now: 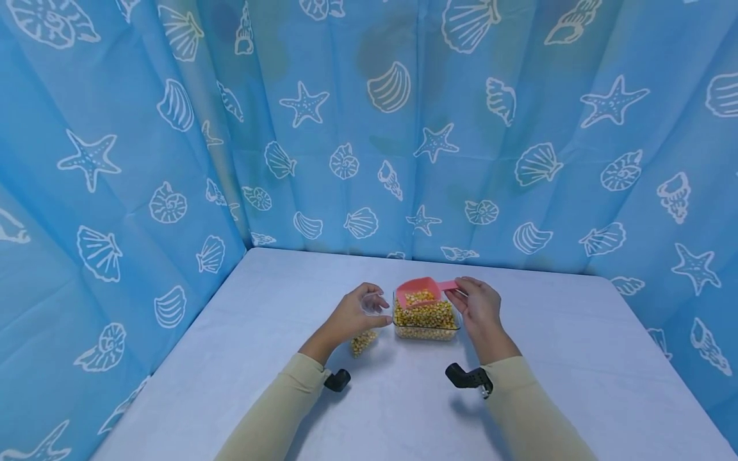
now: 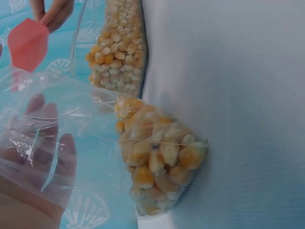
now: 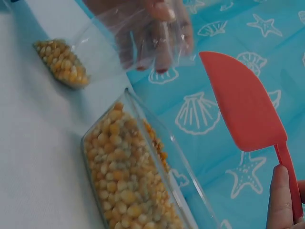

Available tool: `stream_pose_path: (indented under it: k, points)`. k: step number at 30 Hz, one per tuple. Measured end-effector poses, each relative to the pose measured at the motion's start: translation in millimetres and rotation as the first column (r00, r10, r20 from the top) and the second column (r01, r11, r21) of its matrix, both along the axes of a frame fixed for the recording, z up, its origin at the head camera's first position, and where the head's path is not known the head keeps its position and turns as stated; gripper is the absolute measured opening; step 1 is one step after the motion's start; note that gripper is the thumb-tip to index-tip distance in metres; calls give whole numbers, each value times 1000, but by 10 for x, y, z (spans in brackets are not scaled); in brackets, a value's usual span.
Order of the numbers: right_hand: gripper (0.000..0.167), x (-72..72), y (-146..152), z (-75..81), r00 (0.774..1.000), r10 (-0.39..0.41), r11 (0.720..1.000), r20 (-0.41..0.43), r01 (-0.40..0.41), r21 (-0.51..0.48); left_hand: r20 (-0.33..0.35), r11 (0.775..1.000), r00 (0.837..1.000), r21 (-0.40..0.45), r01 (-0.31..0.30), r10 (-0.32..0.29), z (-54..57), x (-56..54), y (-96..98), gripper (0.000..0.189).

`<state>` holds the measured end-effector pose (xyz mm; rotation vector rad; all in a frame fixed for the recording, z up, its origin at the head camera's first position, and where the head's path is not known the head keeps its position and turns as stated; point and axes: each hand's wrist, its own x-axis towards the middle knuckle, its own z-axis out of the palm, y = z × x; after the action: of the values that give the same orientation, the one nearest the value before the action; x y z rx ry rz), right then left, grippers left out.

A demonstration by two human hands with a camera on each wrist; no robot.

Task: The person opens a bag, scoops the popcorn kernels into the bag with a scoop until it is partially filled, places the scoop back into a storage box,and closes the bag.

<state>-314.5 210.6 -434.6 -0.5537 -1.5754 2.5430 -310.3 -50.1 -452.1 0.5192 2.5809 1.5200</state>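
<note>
We locate the glass container (image 1: 426, 329) on the white-covered table (image 1: 576, 346), between the left and right edges and well short of the far edge. We see its load of corn kernels (image 1: 429, 315) through the clear wall and above the front rim.

We read the right hand (image 1: 483, 310) as pinching the handle of the red scoop (image 3: 245, 105) between thumb and fingers. In the head view we see the scoop overlap the far side of the container, with its bowl directed toward the table's left edge and its handle toward the right edge. We note kernels inside the bowl.

We find the left hand (image 1: 348, 314) just beside the container, on the side of the table's left edge. Its thumb and fingers curl about the upper part of the clear plastic bag (image 2: 159, 162), a gap remaining between thumb and fingertips. We see kernels gathered in the bag's lower corner; we cannot tell whether that corner touches the table.

We record a beige sleeve on each arm and a black mount (image 1: 466, 376) at each wrist. Beyond the far edge we observe a blue curtain (image 1: 369, 147) printed with white shells and starfish.
</note>
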Motion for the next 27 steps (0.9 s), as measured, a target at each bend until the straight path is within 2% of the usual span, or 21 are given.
stream_pose_path:
  k: [4, 8, 11, 17, 27]
  points:
    - [39, 1, -51, 34, 997, 1, 1000, -73, -1, -10, 20, 1000, 1000, -17, -9, 9, -10, 2, 18, 57]
    - [34, 4, -127, 86, 993, 6, 1000, -120, -3, 23, 27, 1000, 1000, -10, -5, 5, -16, -8, 38, 60]
    - [32, 11, -196, 146, 995, 17, 998, -97, -11, 63, 22, 1000, 1000, -14, -16, 16, -20, -24, 52, 60]
    - [34, -2, -250, 148, 998, 31, 994, -59, -25, 106, 26, 999, 999, -42, -24, 25, -35, -43, 64, 64]
    - [37, 32, -294, 212, 993, 82, 983, -88, -66, 172, 43, 998, 999, -59, -4, 6, -26, -45, 89, 70]
